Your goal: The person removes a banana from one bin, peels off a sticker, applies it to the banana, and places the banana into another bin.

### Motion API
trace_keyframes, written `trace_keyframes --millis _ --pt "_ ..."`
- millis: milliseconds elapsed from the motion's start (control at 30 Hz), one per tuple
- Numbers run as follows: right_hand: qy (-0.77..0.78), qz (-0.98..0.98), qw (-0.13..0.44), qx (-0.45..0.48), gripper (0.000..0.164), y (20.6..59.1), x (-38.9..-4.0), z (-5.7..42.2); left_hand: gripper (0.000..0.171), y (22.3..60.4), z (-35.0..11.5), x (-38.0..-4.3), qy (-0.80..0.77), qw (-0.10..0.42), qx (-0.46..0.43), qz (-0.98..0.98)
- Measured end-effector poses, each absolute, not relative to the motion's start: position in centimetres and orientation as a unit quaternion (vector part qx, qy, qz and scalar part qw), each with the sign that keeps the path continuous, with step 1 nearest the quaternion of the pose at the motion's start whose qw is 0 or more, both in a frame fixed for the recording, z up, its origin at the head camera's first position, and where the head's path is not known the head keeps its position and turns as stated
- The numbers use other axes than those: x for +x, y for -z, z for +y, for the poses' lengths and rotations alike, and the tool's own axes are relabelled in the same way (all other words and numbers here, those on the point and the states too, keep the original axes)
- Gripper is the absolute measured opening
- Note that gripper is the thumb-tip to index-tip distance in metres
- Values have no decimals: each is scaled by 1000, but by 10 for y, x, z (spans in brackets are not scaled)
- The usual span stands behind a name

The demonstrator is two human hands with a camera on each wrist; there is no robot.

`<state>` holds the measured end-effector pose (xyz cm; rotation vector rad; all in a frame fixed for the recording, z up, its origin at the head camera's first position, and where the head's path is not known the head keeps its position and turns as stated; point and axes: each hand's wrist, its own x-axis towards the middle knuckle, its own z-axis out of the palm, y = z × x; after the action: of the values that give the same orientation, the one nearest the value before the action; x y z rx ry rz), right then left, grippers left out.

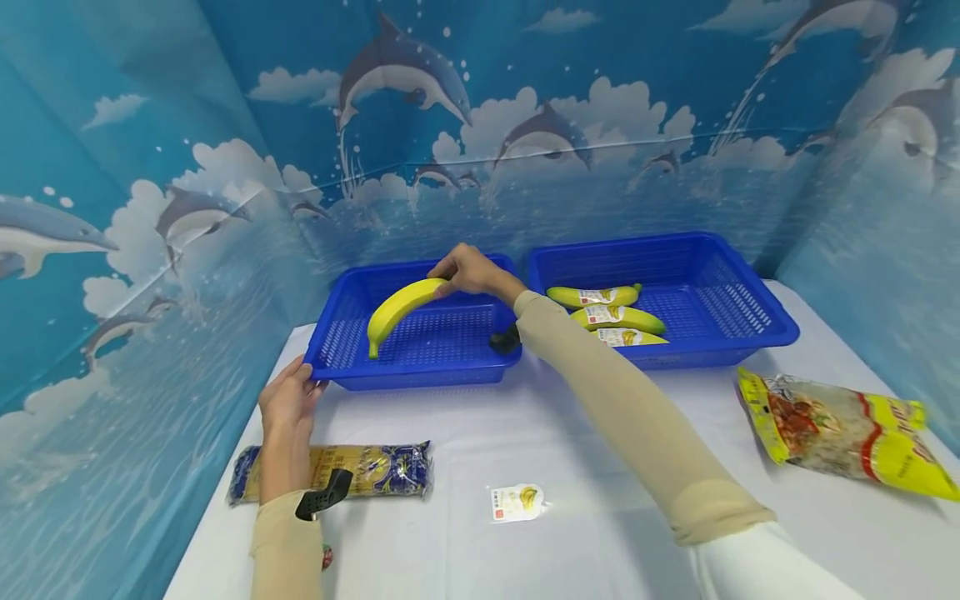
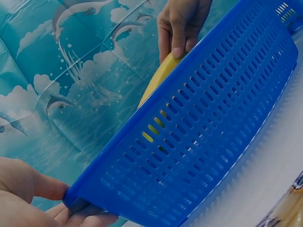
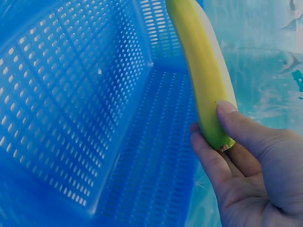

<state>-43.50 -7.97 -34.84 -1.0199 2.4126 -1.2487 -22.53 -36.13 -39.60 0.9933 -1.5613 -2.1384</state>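
Note:
A single yellow banana (image 1: 401, 310) with a green tip is held by one end in my right hand (image 1: 471, 272). In the right wrist view, thumb and fingers pinch the banana (image 3: 208, 71) near its end. It hangs over the left blue plastic basket (image 1: 420, 377), whose slotted walls show in all views. At that basket's near left corner my left hand (image 1: 288, 398) grips the rim. The left wrist view shows the thumb of the left hand (image 2: 28, 198) on top of the rim and the fingers beneath.
A right-hand blue basket (image 1: 738, 329) holds three labelled bananas (image 1: 618, 318). On the white table lie a noodle packet (image 1: 367, 468) near the left forearm, a loose banana label (image 1: 517, 502), and a yellow-ended food bag (image 1: 840, 425) at right. A dolphin-print curtain (image 1: 480, 183) stands behind.

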Motion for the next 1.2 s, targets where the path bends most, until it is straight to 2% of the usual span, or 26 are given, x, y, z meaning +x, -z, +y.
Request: trace_keyframes --millis 233,500,1000,1200 --pt "429 834 94 -334 37 339 -426 -64 48 397 -361 -223 746 151 347 -547" --pt "480 809 106 -322 37 331 -409 -40 48 397 -362 -220 746 146 355 -543" --pt "524 796 56 -296 37 312 -360 25 48 396 -357 -220 740 146 361 -548" --pt "540 795 53 -273 37 312 -336 53 48 396 -359 -220 751 142 363 -533"
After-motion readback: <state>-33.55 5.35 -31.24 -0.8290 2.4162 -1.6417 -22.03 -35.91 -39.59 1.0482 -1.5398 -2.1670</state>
